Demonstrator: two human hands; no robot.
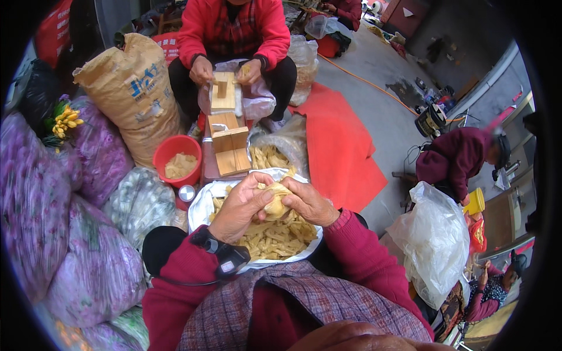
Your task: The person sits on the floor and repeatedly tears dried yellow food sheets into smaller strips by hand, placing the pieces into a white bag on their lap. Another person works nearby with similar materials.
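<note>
My left hand (246,204) and my right hand (311,204) meet in front of me, both gripping a crumpled pale-yellow bundle (275,202) of thin, sheet-like material. Thumbs and fingers press on it from either side, and a twisted strip of it sticks up at the top. Right under my hands is a round container lined with a white bag (201,206), full of folded yellow pieces (274,239). What the material is, I cannot tell. A watch-like band and a black device with a cable sit on my left wrist.
Beyond the container stand wooden blocks (232,160) and a red bowl (178,160) holding yellow pieces. Opposite, a person (237,39) handles material over a wooden board (223,103). Filled sacks (96,263) crowd the left. Red cloth (338,149) and a clear plastic bag (432,241) lie right.
</note>
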